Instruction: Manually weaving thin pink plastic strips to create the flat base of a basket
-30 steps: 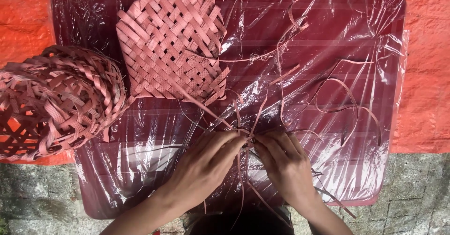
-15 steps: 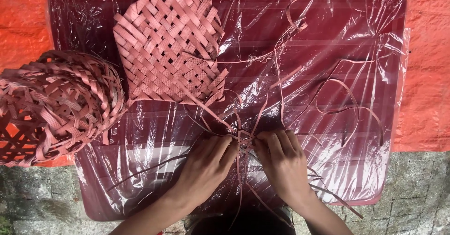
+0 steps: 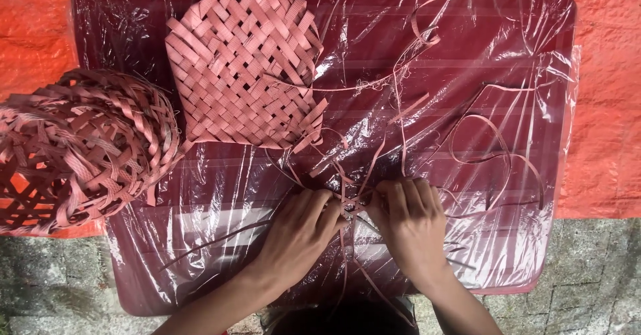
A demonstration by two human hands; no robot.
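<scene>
My left hand (image 3: 298,233) and my right hand (image 3: 408,224) press down side by side on a small crossing of thin pink strips (image 3: 350,203) at the near middle of the dark red table (image 3: 133,28). The fingertips of both hands pinch the strips where they cross. Loose ends fan outward from that spot, some running toward me between my wrists. A flat woven pink mat (image 3: 244,68) lies behind my left hand, its loose strands reaching toward the crossing.
Wrinkled clear plastic film (image 3: 481,74) covers the table. A woven pink basket (image 3: 73,148) lies on its side at the left edge. Curled loose strips (image 3: 494,141) lie at the right. Orange sheeting (image 3: 607,108) surrounds the table above stone paving (image 3: 594,275).
Both hands stayed on the crossing, with their fingers shifting slightly on the strips. The view slid a little, so the mat and basket sit a bit higher and left.
</scene>
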